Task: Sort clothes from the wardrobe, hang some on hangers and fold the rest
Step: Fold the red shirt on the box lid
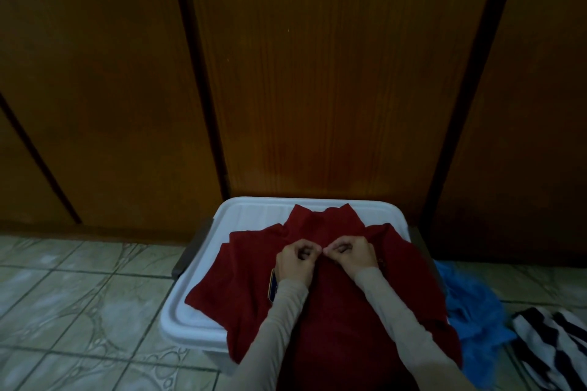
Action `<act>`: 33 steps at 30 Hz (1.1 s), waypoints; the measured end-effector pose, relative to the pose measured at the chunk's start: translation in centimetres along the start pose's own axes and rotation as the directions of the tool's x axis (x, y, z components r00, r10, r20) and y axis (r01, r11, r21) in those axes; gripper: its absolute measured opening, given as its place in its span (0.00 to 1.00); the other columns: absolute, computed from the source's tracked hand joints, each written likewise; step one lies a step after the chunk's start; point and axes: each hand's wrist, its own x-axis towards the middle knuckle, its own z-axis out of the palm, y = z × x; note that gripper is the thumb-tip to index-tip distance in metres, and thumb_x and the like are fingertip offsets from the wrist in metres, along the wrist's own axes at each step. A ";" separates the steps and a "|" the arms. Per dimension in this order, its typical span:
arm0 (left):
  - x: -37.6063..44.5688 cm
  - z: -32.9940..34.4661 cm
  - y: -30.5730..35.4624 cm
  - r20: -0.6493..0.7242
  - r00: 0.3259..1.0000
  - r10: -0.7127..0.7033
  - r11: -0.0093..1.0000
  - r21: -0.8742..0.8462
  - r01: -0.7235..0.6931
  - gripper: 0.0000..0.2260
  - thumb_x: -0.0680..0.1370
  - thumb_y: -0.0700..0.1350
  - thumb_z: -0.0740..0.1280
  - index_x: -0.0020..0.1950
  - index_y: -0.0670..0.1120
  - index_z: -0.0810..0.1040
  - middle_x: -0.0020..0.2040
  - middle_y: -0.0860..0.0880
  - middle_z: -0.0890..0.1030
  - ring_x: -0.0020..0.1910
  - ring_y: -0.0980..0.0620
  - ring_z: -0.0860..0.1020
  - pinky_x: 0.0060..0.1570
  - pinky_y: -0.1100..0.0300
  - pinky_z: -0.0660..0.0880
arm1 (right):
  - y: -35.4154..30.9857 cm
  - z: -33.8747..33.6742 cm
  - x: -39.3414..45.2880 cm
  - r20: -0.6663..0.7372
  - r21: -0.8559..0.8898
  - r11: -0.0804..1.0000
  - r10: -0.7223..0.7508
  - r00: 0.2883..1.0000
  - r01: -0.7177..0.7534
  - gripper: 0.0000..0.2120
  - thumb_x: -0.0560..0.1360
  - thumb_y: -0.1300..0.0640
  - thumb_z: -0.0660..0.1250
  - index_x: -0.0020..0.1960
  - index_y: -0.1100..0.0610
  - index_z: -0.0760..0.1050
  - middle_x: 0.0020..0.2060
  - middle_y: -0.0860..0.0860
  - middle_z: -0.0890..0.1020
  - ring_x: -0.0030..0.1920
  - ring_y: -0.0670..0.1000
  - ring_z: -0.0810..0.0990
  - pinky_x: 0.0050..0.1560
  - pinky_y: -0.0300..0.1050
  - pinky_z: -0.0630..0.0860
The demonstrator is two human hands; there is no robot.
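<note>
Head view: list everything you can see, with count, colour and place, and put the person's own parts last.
red shirt: one, dark red, spread collar-up over the white lid, a badge on its left chest
storage box lid: one, white, on the floor against the wardrobe
blue garment: one, bright blue, crumpled on the floor to the right of the box
striped garment: one, black and white, on the floor at the far right
wardrobe doors: several panels, dark brown wood, behind the box
floor tiles: pale green-grey, marbled, at left and right
sleeves: two, beige, over both forearms
left hand: one, pinching the shirt below the collar
right hand: one, pinching the shirt beside it
</note>
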 end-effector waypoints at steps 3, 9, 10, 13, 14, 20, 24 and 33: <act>0.1 0.2 -0.1 0.004 1.000 -0.010 0.996 0.091 0.010 0.05 0.75 0.45 0.68 0.40 0.52 0.80 0.36 0.54 0.79 0.37 0.56 0.75 0.38 0.65 0.68 | 0.1 0.3 0.1 -0.006 -0.014 1.000 0.004 1.000 -0.004 0.11 0.68 0.59 0.74 0.31 0.49 0.76 0.31 0.47 0.79 0.35 0.47 0.78 0.42 0.40 0.76; 0.2 0.5 -0.2 0.038 0.999 0.014 0.960 0.280 -0.025 0.09 0.79 0.46 0.62 0.54 0.46 0.79 0.51 0.48 0.82 0.52 0.48 0.78 0.55 0.58 0.69 | 0.3 0.6 0.0 -0.039 -0.100 0.995 0.005 0.999 -0.008 0.11 0.69 0.53 0.74 0.31 0.46 0.75 0.33 0.44 0.79 0.38 0.46 0.78 0.42 0.42 0.76; 0.2 0.6 -0.2 0.042 0.999 0.019 0.955 0.295 -0.030 0.09 0.80 0.45 0.61 0.55 0.46 0.79 0.52 0.48 0.82 0.53 0.48 0.78 0.57 0.57 0.68 | 0.3 0.7 0.0 -0.038 -0.133 0.991 0.001 0.999 -0.006 0.11 0.69 0.53 0.73 0.32 0.45 0.75 0.33 0.44 0.78 0.39 0.46 0.78 0.42 0.41 0.75; 0.3 0.7 -0.4 0.049 0.998 0.042 0.939 0.339 -0.056 0.10 0.80 0.44 0.60 0.56 0.45 0.78 0.54 0.48 0.81 0.55 0.48 0.77 0.60 0.56 0.67 | 0.2 0.7 0.1 -0.012 -0.210 0.978 -0.009 1.000 0.006 0.09 0.71 0.52 0.71 0.34 0.47 0.75 0.35 0.43 0.78 0.41 0.46 0.78 0.42 0.39 0.74; 0.3 0.8 -0.3 0.053 0.997 0.051 0.935 0.349 -0.066 0.10 0.80 0.43 0.59 0.57 0.45 0.77 0.54 0.48 0.81 0.55 0.48 0.77 0.59 0.57 0.67 | 0.2 0.8 0.1 0.000 -0.228 0.973 -0.012 1.000 0.012 0.07 0.72 0.52 0.70 0.36 0.48 0.75 0.36 0.44 0.78 0.42 0.46 0.78 0.42 0.39 0.74; 0.2 1.1 -0.3 -0.024 0.998 0.061 0.980 0.193 -0.056 0.05 0.78 0.39 0.62 0.49 0.42 0.78 0.47 0.45 0.82 0.48 0.47 0.79 0.51 0.59 0.70 | 0.0 0.7 0.3 0.052 -0.282 0.959 -0.013 0.999 0.028 0.10 0.74 0.50 0.67 0.35 0.44 0.72 0.38 0.45 0.80 0.44 0.48 0.81 0.43 0.40 0.73; 0.1 0.7 0.0 -0.091 0.995 0.050 0.998 0.049 -0.045 0.03 0.77 0.36 0.64 0.45 0.41 0.77 0.38 0.51 0.77 0.36 0.56 0.74 0.38 0.71 0.64 | -0.3 0.6 0.3 0.089 -0.292 0.954 -0.044 0.995 0.068 0.04 0.76 0.51 0.65 0.43 0.50 0.76 0.31 0.40 0.75 0.32 0.39 0.75 0.34 0.32 0.67; 0.6 0.6 -0.4 -0.045 0.999 0.014 1.000 -0.001 -0.014 0.09 0.72 0.34 0.70 0.40 0.47 0.76 0.32 0.56 0.75 0.31 0.61 0.71 0.34 0.76 0.68 | 0.0 0.0 0.4 0.084 -0.258 0.965 -0.032 0.996 0.052 0.07 0.74 0.56 0.68 0.38 0.49 0.76 0.31 0.43 0.77 0.38 0.45 0.79 0.48 0.41 0.74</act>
